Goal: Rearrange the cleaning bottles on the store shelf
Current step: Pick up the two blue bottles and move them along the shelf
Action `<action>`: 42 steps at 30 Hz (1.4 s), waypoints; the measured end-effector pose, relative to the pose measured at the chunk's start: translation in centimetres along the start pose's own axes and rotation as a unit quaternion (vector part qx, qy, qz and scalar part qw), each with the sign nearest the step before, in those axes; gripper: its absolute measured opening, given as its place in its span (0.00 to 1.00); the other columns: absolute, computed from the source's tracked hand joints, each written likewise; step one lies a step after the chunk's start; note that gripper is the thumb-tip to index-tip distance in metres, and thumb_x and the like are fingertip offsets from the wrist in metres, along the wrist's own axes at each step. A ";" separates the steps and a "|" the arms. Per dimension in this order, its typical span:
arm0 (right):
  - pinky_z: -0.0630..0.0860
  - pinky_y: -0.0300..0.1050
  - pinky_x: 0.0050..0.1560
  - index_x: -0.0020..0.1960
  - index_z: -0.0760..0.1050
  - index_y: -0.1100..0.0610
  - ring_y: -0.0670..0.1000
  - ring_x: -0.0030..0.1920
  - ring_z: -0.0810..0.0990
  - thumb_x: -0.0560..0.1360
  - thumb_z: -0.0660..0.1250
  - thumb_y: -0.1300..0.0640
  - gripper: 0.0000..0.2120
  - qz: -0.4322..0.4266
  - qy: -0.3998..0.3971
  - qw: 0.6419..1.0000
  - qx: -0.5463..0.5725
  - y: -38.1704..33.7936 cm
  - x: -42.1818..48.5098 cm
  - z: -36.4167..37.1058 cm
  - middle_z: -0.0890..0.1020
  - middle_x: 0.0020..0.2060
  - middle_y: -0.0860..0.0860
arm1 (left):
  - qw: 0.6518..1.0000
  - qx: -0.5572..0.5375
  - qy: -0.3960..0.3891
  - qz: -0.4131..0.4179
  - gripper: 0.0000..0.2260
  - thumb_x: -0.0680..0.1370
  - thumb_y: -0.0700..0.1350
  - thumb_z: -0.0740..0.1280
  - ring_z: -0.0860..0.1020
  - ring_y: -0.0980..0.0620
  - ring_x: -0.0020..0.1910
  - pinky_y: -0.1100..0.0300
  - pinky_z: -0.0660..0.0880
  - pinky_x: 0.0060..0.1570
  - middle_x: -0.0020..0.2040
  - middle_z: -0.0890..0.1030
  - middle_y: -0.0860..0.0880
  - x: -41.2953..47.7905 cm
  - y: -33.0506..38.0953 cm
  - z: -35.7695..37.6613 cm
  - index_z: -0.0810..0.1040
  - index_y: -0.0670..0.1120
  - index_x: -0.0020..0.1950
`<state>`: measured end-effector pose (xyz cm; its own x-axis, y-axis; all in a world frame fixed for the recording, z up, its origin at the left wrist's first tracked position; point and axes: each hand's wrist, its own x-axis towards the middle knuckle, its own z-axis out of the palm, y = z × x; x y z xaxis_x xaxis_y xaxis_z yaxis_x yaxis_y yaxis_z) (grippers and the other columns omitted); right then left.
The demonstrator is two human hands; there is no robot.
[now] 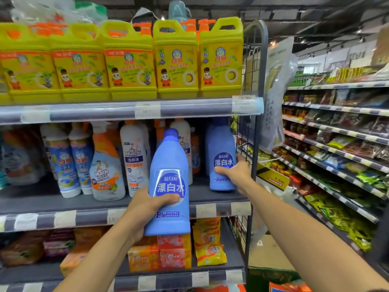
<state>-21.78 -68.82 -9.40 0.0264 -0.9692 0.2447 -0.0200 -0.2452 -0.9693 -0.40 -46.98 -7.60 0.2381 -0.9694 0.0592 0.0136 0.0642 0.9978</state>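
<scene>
A tall blue plastic bleach bottle with a round blue cap and a dark blue oval label is held upright out in front of the middle shelf, off its surface, by the left hand, whose fingers wrap the lower body with the thumb lying across the bottom of the label. A second blue plastic bleach bottle of the same kind stands on that shelf at its right end, just beside the wire end panel, and the right hand closes around its lower half from the right side, thumb on the front. Both bottles look full, so they probably carry real weight; the plastic walls are smooth and glossy and may give a little under a squeeze, so a grip low on the broad body, as here, or round the narrowing shoulder seems safest, with the cap kept up. Left of the held bottle stand white cleaner bottles, an orange-and-clear trigger spray bottle and smaller white-and-blue bottles. Yellow handled jugs with orange pumps line the shelf above, and orange and yellow packets sit below.
</scene>
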 end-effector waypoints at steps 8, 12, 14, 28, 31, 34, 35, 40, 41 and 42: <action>0.80 0.50 0.49 0.62 0.68 0.53 0.52 0.49 0.80 0.55 0.83 0.54 0.40 -0.022 0.047 0.997 -0.055 1.7 1.9 0.9 0.80 0.51 0.50 | 1.000 -0.004 -0.015 0.013 0.28 0.52 0.47 0.81 0.85 0.42 0.39 0.53 0.80 0.34 0.44 0.87 0.41 2.0 -0.2 0.4 0.82 0.41 0.50; 0.76 0.32 0.37 0.59 0.65 0.50 0.45 0.45 0.78 0.56 0.83 0.59 0.38 -0.044 0.048 0.996 -0.066 2.0 1.7 1.2 0.77 0.47 0.45 | 1.000 -0.010 -0.020 0.005 0.29 0.52 0.48 0.81 0.85 0.43 0.39 0.54 0.80 0.34 0.45 0.87 0.41 2.7 -0.8 1.0 0.82 0.41 0.50; 0.72 0.28 0.33 0.58 0.63 0.48 0.41 0.43 0.76 0.57 0.82 0.61 0.38 -0.053 0.043 0.996 -0.064 1.9 1.6 1.3 0.76 0.45 0.43 | 1.000 -0.012 -0.023 0.001 0.28 0.52 0.48 0.81 0.85 0.42 0.40 0.53 0.80 0.35 0.45 0.87 0.41 3.1 -1.0 1.3 0.82 0.42 0.50; 0.73 0.49 0.58 0.66 0.68 0.59 0.56 0.62 0.75 0.74 0.70 0.57 0.23 -0.063 0.007 0.955 -0.290 1.7 -2.1 -1.9 0.76 0.62 0.56 | 0.990 -0.047 -0.125 -0.045 0.24 0.58 0.44 0.80 0.85 0.42 0.43 0.51 0.81 0.38 0.48 0.86 0.40 5.9 -0.7 6.5 0.82 0.41 0.52; 0.68 0.45 0.56 0.64 0.70 0.57 0.54 0.61 0.73 0.77 0.65 0.53 0.18 -0.169 0.006 0.913 -0.372 3.5 -5.3 -4.1 0.76 0.60 0.54 | 0.989 -0.054 -0.138 -0.029 0.21 0.58 0.42 0.80 0.85 0.44 0.43 0.53 0.81 0.37 0.47 0.86 0.42 7.2 -0.9 8.0 0.82 0.43 0.50; 0.67 0.47 0.63 0.68 0.66 0.56 0.52 0.64 0.69 0.76 0.62 0.49 0.23 -0.198 -0.037 0.879 -0.431 5.9 -7.3 -5.5 0.73 0.64 0.53 | 0.991 -0.036 -0.130 0.000 0.21 0.61 0.36 0.80 0.85 0.46 0.45 0.54 0.81 0.40 0.47 0.87 0.44 9.0 -1.1 9.4 0.82 0.44 0.51; 0.67 0.48 0.66 0.70 0.65 0.56 0.52 0.67 0.68 0.76 0.61 0.48 0.25 -0.189 -0.053 0.877 -0.439 6.6 -7.7 -5.6 0.71 0.66 0.53 | 0.992 -0.026 -0.121 0.010 0.20 0.62 0.35 0.80 0.85 0.46 0.45 0.53 0.81 0.41 0.47 0.87 0.45 9.7 -1.2 9.8 0.82 0.44 0.51; 0.64 0.47 0.70 0.71 0.64 0.54 0.50 0.70 0.65 0.75 0.67 0.49 0.27 -0.167 -0.054 0.898 -0.404 7.7 -8.2 -5.6 0.68 0.69 0.51 | 0.992 -0.035 -0.111 0.045 0.19 0.63 0.31 0.78 0.85 0.50 0.43 0.58 0.81 0.39 0.44 0.87 0.49 12.5 -1.4 11.5 0.81 0.46 0.49; 0.64 0.47 0.69 0.70 0.65 0.54 0.51 0.70 0.66 0.74 0.68 0.50 0.27 -0.162 -0.047 0.901 -0.400 7.7 -8.2 -5.6 0.69 0.69 0.51 | 0.992 -0.033 -0.109 0.050 0.19 0.63 0.31 0.78 0.85 0.52 0.42 0.59 0.81 0.38 0.43 0.87 0.50 13.0 -1.4 11.8 0.81 0.46 0.49; 0.63 0.47 0.69 0.70 0.66 0.54 0.51 0.70 0.66 0.74 0.69 0.51 0.27 -0.158 -0.042 0.904 -0.396 7.7 -8.3 -5.6 0.69 0.69 0.51 | 0.993 -0.027 -0.105 0.053 0.19 0.63 0.30 0.78 0.85 0.52 0.42 0.60 0.81 0.37 0.42 0.87 0.50 13.4 -1.6 12.0 0.81 0.46 0.49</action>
<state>-27.71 -62.78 -18.71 0.2314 -0.8517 0.4702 -0.7062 -0.4795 -0.5210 -8.88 -62.87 -8.02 0.0341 -0.9841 0.1741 0.0536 0.1757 0.9830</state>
